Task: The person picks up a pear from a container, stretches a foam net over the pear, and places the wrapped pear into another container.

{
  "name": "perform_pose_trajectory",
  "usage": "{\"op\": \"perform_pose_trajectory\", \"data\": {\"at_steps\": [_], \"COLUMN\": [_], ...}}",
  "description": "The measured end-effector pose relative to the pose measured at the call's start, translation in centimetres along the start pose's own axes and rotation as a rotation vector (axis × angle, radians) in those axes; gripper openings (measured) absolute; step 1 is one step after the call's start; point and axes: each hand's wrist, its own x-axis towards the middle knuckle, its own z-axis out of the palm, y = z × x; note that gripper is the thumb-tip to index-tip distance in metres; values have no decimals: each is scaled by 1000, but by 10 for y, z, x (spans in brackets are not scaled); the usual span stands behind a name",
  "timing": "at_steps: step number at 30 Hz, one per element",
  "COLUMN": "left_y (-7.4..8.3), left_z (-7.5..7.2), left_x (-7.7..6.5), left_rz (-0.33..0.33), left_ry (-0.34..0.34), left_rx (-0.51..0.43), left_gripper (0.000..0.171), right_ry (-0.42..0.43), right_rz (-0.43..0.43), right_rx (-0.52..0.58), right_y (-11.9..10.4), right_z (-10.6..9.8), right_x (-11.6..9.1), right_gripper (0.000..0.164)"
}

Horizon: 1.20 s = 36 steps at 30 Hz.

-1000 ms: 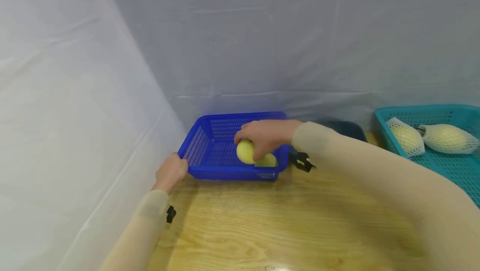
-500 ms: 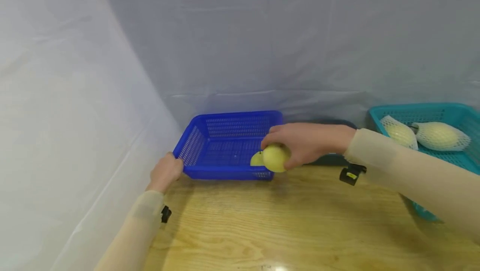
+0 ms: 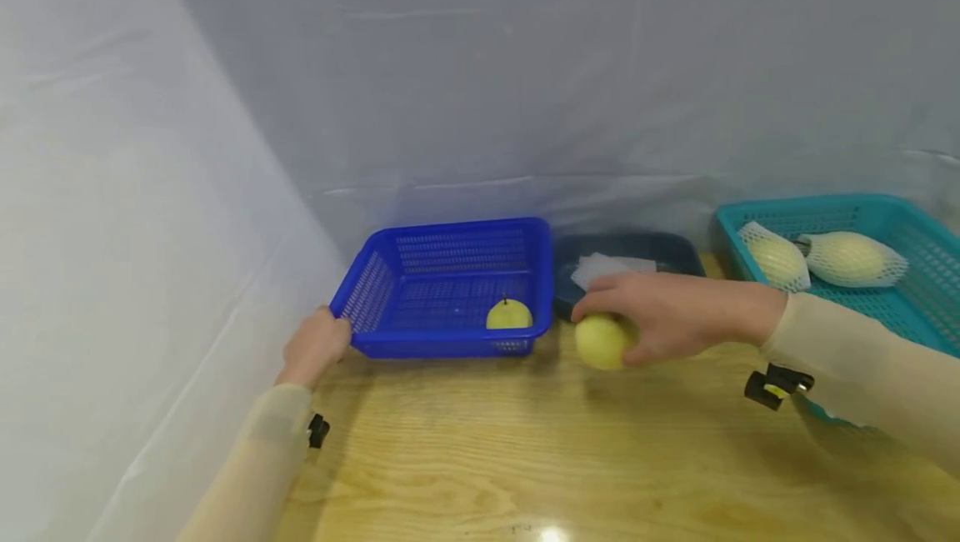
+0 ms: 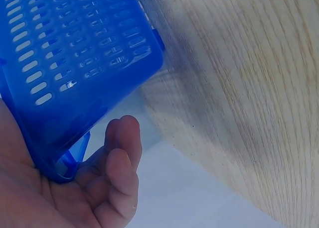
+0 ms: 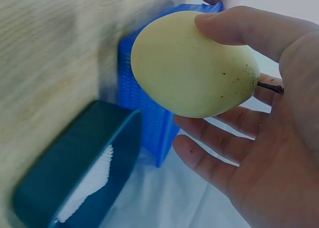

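Note:
My right hand holds a yellow pear above the table, between thumb and fingers, its dark stem toward the palm in the right wrist view. Another pear lies in the front right corner of the blue basket, stem up. At that basket's left rim, my left hand grips the edge; the left wrist view shows its fingers curled under the blue rim. Behind the right hand stands a dark green bin with white foam netting in it.
On the right, a teal basket holds pears in white foam nets, one at its left side and another pear beside it. Grey sheeting hangs behind and to the left of the wooden table.
My right hand has carried the pear out of the blue basket, to the right and over the table. The left hand still holds the basket rim. The view has shifted slightly right.

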Motion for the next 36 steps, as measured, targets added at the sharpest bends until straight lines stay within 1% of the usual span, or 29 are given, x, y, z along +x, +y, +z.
{"op": "perform_pose_trajectory", "data": {"at_steps": [8, 14, 17, 25, 30, 36], "left_y": [1, 3, 3, 3, 2, 0], "left_z": [-1, -2, -1, 0, 0, 0], "left_x": [1, 0, 0, -1, -1, -1], "left_rz": [-7, 7, 6, -3, -8, -5], "left_ry": [-17, -15, -21, -19, -11, -11], "left_rx": [4, 14, 0, -12, -3, 5], "left_gripper": [59, 61, 61, 58, 57, 61], "right_ry": [-13, -40, -46, -56, -67, -31], "right_rz": [38, 81, 92, 161, 205, 216], "right_rx": [37, 50, 54, 85, 122, 146], "right_y": [7, 18, 24, 34, 38, 41], "right_z": [22, 42, 50, 61, 67, 75], "right_x": [-13, -15, -14, -18, -23, -30], "right_gripper": [61, 61, 61, 65, 67, 64]}}
